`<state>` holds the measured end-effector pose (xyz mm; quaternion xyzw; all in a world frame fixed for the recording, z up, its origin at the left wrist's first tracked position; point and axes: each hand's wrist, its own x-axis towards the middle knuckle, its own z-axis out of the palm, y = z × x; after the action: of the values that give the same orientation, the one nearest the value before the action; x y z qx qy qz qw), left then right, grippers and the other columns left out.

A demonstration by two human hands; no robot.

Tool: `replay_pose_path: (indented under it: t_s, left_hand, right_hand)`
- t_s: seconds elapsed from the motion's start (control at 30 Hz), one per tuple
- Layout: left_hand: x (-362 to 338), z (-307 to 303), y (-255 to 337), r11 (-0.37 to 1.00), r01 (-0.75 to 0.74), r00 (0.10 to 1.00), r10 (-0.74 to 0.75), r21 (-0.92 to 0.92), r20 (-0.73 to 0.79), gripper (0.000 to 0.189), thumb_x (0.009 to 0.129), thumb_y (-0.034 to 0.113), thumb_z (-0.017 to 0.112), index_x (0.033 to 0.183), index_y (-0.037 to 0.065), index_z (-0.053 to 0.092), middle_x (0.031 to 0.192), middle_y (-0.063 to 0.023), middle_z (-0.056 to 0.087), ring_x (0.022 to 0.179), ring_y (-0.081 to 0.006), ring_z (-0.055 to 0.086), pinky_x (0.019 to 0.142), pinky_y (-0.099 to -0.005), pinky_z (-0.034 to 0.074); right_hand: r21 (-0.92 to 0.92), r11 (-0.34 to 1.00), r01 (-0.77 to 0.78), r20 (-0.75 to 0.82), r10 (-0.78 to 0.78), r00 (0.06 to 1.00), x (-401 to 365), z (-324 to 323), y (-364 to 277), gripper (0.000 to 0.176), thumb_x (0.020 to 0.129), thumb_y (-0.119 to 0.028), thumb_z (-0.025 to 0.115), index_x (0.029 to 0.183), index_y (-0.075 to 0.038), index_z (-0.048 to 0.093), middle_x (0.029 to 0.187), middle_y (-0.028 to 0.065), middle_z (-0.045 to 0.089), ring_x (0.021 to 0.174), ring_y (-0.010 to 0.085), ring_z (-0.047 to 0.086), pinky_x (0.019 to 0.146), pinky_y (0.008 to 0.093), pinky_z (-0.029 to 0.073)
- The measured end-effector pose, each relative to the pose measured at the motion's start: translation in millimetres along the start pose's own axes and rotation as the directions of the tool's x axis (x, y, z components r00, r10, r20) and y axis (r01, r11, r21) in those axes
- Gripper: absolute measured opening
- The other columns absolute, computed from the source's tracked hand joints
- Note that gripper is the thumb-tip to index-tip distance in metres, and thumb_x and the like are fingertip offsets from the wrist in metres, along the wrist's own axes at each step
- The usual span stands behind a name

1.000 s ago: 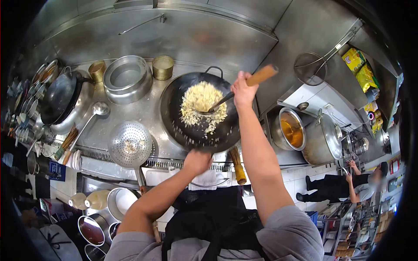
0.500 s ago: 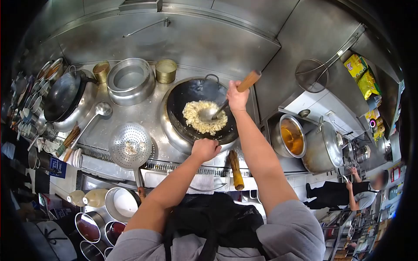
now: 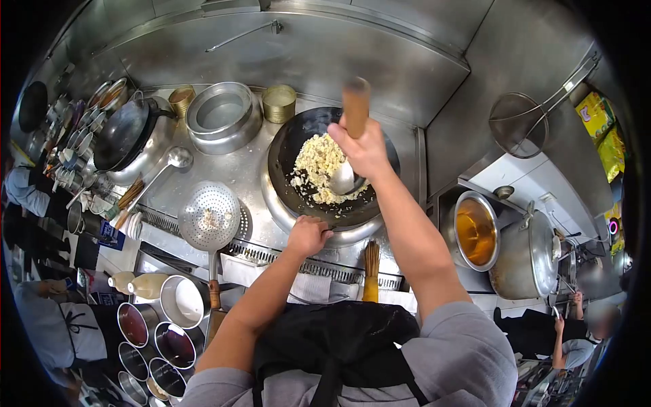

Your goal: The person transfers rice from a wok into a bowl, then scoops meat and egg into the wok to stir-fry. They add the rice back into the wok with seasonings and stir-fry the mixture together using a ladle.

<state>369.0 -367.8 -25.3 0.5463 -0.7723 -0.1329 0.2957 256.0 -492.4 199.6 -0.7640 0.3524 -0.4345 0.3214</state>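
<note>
A black wok (image 3: 298, 139) sits on the burner with a heap of yellow fried rice (image 3: 316, 163) in it. My left hand (image 3: 306, 235) grips the wok's near rim. My right hand (image 3: 366, 148) is closed around the wooden handle of a steel ladle (image 3: 342, 180), whose bowl rests in the rice at the right side of the wok. The handle (image 3: 355, 105) points up and away from me.
A perforated skimmer (image 3: 211, 217) and a second ladle (image 3: 178, 158) lie left of the wok. Behind are a steel basin (image 3: 222, 114) and a tin (image 3: 279, 102). Another wok (image 3: 122, 134) sits far left. Pots with orange liquid (image 3: 476, 230) stand right. Sauce bowls (image 3: 156, 336) are below. Other people stand at both sides.
The wok has settled back on the burner after a toss. My right hand has swung the ladle handle upright and pushed the rice to the wok's far side. The view has shifted right.
</note>
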Motion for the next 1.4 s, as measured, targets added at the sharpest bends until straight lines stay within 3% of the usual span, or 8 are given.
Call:
replay_pose_path:
  t_s: [0.33, 0.6, 0.73, 0.87, 1.07, 1.17, 1.3, 1.4]
  left_hand:
    - [3, 1, -4, 1.0, -0.009, 1.0, 0.009, -0.008, -0.019, 0.022, 0.084, 0.029, 0.071, 0.078, 0.008, 0.069, 0.078, -0.01, 0.063, 0.081, -0.0317, 0.062, 0.083, -0.0432, 0.047]
    - [-2, 1, -5, 0.999, -0.031, 1.0, 0.031, -0.007, -0.002, 0.024, 0.084, 0.03, 0.07, 0.077, 0.008, 0.068, 0.079, -0.0097, 0.062, 0.082, -0.0317, 0.061, 0.082, -0.044, 0.046]
    - [4, 0, -5, 0.998, -0.031, 0.999, 0.031, -0.05, -0.01, 0.024, 0.085, 0.031, 0.07, 0.077, 0.008, 0.068, 0.079, -0.0103, 0.062, 0.082, -0.033, 0.061, 0.082, -0.0446, 0.045]
    - [3, -3, -5, 1.0, -0.026, 0.999, 0.026, -0.014, 0.03, 0.023, 0.085, 0.031, 0.069, 0.077, 0.009, 0.068, 0.079, -0.0102, 0.062, 0.084, -0.0334, 0.061, 0.082, -0.0456, 0.045]
    - [-3, 2, -2, 1.0, -0.006, 1.0, 0.006, -0.006, 0.008, 0.025, 0.084, 0.033, 0.07, 0.076, 0.009, 0.068, 0.079, -0.0106, 0.063, 0.084, -0.0328, 0.062, 0.082, -0.0455, 0.045]
    - [9, -6, -4, 1.0, -0.003, 1.0, 0.002, 0.019, 0.023, 0.025, 0.084, 0.033, 0.069, 0.076, 0.009, 0.068, 0.079, -0.0107, 0.064, 0.084, -0.0326, 0.062, 0.081, -0.0458, 0.045]
    - [3, -5, -7, 1.0, 0.004, 0.999, -0.004, 0.006, 0.038, 0.025, 0.085, 0.033, 0.068, 0.076, 0.009, 0.069, 0.079, -0.01, 0.065, 0.085, -0.0318, 0.063, 0.083, -0.0454, 0.046]
    - [2, -4, -2, 1.0, 0.024, 0.998, -0.024, 0.001, 0.061, 0.026, 0.086, 0.034, 0.066, 0.077, 0.01, 0.069, 0.081, -0.0095, 0.066, 0.086, -0.0311, 0.064, 0.085, -0.0445, 0.046]
  right_hand:
    - [0.013, 0.997, -0.072, -0.053, 0.072, 0.996, -19, -12, -10, 0.038, 0.091, -0.037, 0.07, 0.082, -0.001, 0.063, 0.066, 0.0046, 0.059, 0.063, 0.0134, 0.053, 0.06, 0.035, 0.045]
    - [0.519, 0.852, -0.069, -0.171, 0.183, 0.968, 8, -22, 65, 0.035, 0.095, -0.024, 0.067, 0.073, -0.008, 0.045, 0.058, -0.0015, 0.047, 0.047, 0.0081, 0.044, 0.045, 0.0255, 0.037]
    - [0.327, 0.945, -0.009, -0.462, 0.168, 0.871, 3, -54, 27, 0.027, 0.095, -0.019, 0.066, 0.078, -0.006, 0.049, 0.056, -0.0022, 0.044, 0.046, 0.0086, 0.043, 0.044, 0.0254, 0.036]
    - [0.551, 0.834, -0.032, -0.199, 0.169, 0.965, 23, -60, 90, 0.028, 0.096, -0.02, 0.066, 0.077, -0.008, 0.049, 0.058, -0.0034, 0.042, 0.044, 0.0081, 0.038, 0.041, 0.0263, 0.034]
    - [0.505, 0.837, 0.211, -0.641, 0.199, 0.742, 29, -82, 72, 0.023, 0.094, -0.019, 0.068, 0.088, -0.007, 0.049, 0.057, -0.0019, 0.043, 0.042, 0.0092, 0.04, 0.04, 0.0275, 0.036]
    - [0.625, 0.78, -0.033, -0.411, 0.365, 0.835, 43, -58, 114, 0.026, 0.094, -0.019, 0.068, 0.083, -0.008, 0.048, 0.056, -0.0019, 0.042, 0.041, 0.01, 0.04, 0.039, 0.0275, 0.035]
    - [0.612, 0.778, 0.139, -0.369, 0.126, 0.921, 40, -53, 35, 0.024, 0.094, -0.019, 0.066, 0.079, -0.009, 0.051, 0.056, -0.0025, 0.043, 0.044, 0.0101, 0.042, 0.042, 0.0256, 0.036]
    - [0.496, 0.862, 0.104, -0.369, 0.101, 0.924, 32, 2, 98, 0.027, 0.096, -0.024, 0.065, 0.079, -0.01, 0.05, 0.054, -0.0034, 0.04, 0.043, 0.009, 0.039, 0.043, 0.0268, 0.035]
